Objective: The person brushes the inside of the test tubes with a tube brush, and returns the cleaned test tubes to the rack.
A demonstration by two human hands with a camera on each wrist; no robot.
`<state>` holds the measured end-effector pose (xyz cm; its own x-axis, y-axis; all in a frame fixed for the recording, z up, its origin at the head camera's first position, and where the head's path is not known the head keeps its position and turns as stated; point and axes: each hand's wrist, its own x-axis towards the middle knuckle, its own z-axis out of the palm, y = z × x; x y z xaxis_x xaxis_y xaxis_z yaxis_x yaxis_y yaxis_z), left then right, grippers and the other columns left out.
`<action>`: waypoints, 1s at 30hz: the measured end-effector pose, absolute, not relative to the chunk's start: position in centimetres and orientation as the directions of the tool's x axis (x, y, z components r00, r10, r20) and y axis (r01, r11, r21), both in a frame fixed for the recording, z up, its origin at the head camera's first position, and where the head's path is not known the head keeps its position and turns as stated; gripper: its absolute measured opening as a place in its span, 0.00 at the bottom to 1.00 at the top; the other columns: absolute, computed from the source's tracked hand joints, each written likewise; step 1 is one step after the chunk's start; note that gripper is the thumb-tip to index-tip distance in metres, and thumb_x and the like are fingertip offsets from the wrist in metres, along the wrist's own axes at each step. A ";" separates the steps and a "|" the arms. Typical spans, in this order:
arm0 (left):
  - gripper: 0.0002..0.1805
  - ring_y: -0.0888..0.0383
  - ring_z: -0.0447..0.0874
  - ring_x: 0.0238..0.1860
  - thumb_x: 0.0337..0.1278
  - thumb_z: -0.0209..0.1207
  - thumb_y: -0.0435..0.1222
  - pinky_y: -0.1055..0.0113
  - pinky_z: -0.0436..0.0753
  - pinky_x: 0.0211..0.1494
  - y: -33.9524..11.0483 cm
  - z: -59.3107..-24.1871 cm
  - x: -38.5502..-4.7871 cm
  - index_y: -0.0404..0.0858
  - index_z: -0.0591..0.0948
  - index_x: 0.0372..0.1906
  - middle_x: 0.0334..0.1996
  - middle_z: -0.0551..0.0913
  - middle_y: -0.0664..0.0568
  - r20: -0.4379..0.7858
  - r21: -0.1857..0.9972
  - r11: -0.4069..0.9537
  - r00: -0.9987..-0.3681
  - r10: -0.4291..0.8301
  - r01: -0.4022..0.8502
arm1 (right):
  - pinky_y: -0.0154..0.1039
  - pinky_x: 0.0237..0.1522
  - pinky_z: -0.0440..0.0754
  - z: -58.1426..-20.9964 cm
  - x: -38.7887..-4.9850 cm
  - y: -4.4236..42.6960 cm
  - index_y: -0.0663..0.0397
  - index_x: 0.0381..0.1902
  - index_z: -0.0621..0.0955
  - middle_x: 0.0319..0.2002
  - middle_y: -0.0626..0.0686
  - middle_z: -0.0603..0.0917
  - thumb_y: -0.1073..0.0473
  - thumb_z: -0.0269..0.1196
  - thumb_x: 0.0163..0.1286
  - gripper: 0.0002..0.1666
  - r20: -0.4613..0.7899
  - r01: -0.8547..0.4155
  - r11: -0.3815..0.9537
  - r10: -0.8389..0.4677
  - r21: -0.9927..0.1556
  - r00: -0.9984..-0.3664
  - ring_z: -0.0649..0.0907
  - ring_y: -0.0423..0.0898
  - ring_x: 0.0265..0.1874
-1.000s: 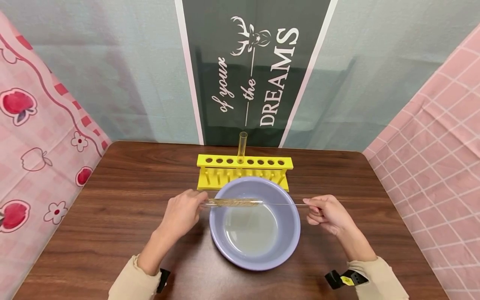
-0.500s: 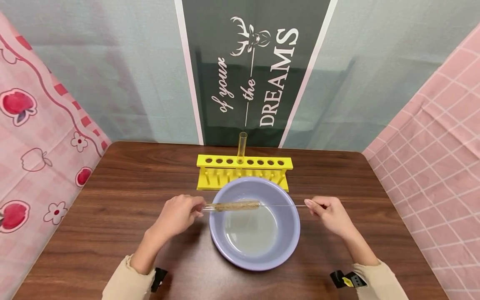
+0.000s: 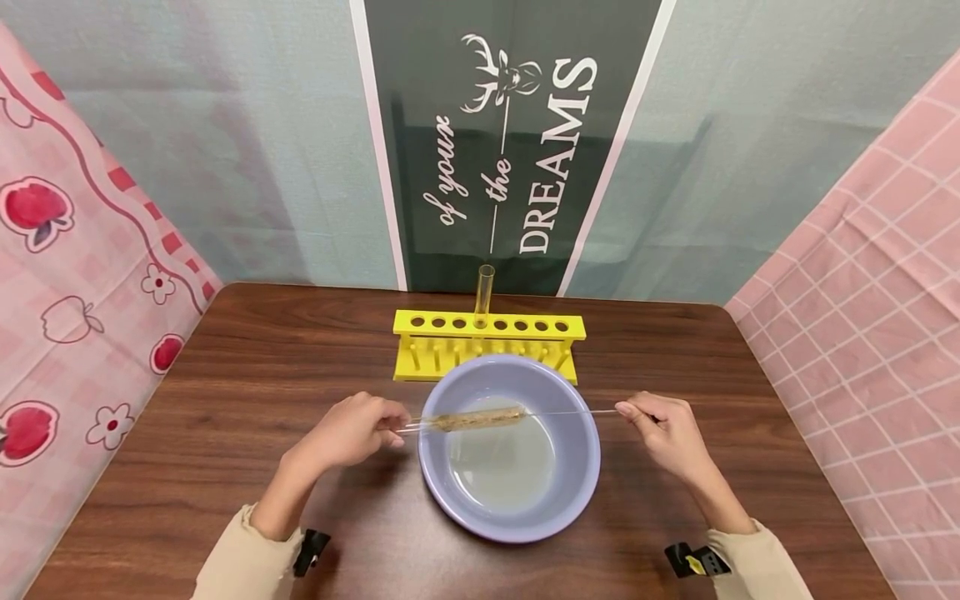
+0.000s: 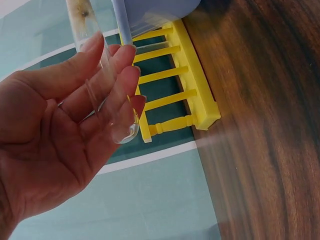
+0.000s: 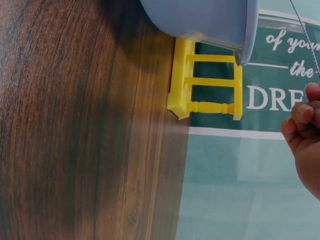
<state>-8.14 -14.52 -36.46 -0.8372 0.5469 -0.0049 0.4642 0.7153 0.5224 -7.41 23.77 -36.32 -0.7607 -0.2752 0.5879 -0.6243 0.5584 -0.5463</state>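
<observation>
At the round lavender basin's point(image 3: 577, 475) nine o'clock, left fingers point(image 4: 124, 57) pinch a clear tube point(image 4: 117, 117). At three, right fingers point(image 5: 302, 114) pinch a tan-bristled brush point(image 3: 566, 412).

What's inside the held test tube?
Brown test tube brush bristles; the wire runs to the right hand. In the left wrist view, the left thumb covers part of the tube, hiding contents there.

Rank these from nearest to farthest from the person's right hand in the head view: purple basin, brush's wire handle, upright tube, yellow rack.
From the right hand, by nearest edges:
1. Wire handle: pinched in its fingertips.
2. Purple basin: just left.
3. Yellow rack: left, behind the basin.
4. Upright tube: standing near the rack's middle.
</observation>
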 end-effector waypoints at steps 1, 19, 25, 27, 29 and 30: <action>0.05 0.68 0.65 0.20 0.44 0.65 0.34 0.70 0.68 0.24 -14.5 -36.4 -8.2 0.44 0.79 0.26 0.17 0.72 0.64 -0.004 0.521 0.715 -0.836 0.548 0.466 | 0.24 0.19 0.61 -36.4 -7.4 23.8 0.54 0.16 0.75 0.14 0.44 0.68 0.85 0.60 0.44 0.21 0.586 -0.623 0.558 -0.276 -0.548 -0.762 0.65 0.35 0.14; 0.08 0.65 0.73 0.22 0.39 0.68 0.32 0.66 0.73 0.27 -14.4 -37.3 -7.9 0.43 0.80 0.27 0.19 0.77 0.61 0.147 0.395 0.778 -0.869 0.472 0.489 | 0.37 0.12 0.60 -37.3 -8.2 25.8 0.56 0.09 0.68 0.09 0.45 0.63 0.70 0.55 0.64 0.23 0.162 -0.253 0.540 -0.210 -0.803 -0.964 0.61 0.34 0.11; 0.08 0.63 0.74 0.22 0.38 0.69 0.31 0.66 0.73 0.25 -14.4 -37.6 -7.8 0.43 0.80 0.26 0.18 0.76 0.60 0.185 0.352 0.798 -0.872 0.453 0.489 | 0.33 0.14 0.64 -37.4 -8.5 26.4 0.68 0.11 0.64 0.11 0.43 0.60 0.62 0.55 0.67 0.26 -0.108 0.031 0.359 -0.197 -0.933 -0.974 0.59 0.35 0.12; 0.09 0.62 0.75 0.22 0.37 0.69 0.31 0.65 0.73 0.25 -14.4 -37.7 -7.7 0.43 0.80 0.26 0.19 0.77 0.59 0.208 0.338 0.806 -0.873 0.441 0.487 | 0.32 0.15 0.65 -37.3 -8.6 26.5 0.68 0.11 0.62 0.11 0.44 0.59 0.63 0.53 0.67 0.26 -0.160 0.102 0.242 -0.235 -0.965 -0.959 0.58 0.36 0.11; 0.09 0.60 0.76 0.23 0.37 0.69 0.30 0.63 0.74 0.25 -14.3 -37.7 -7.6 0.42 0.81 0.27 0.20 0.78 0.58 0.239 0.321 0.811 -0.871 0.430 0.489 | 0.33 0.15 0.61 -37.3 -8.7 26.7 0.66 0.11 0.60 0.11 0.45 0.56 0.66 0.51 0.68 0.25 -0.181 0.153 0.115 -0.297 -0.981 -0.937 0.54 0.39 0.10; 0.10 0.59 0.77 0.24 0.36 0.69 0.29 0.62 0.75 0.25 -14.2 -37.8 -7.5 0.42 0.81 0.27 0.20 0.78 0.58 0.256 0.313 0.814 -0.869 0.424 0.490 | 0.33 0.15 0.59 -37.3 -8.8 26.8 0.65 0.11 0.59 0.10 0.46 0.55 0.68 0.49 0.68 0.25 -0.185 0.176 0.058 -0.333 -0.983 -0.925 0.52 0.40 0.09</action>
<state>-7.55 -14.25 -37.79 -0.8685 0.4243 0.2562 0.4899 0.8136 0.3131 -8.76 26.78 -37.26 -0.9247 -0.3330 -0.1848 0.1756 0.0576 -0.9828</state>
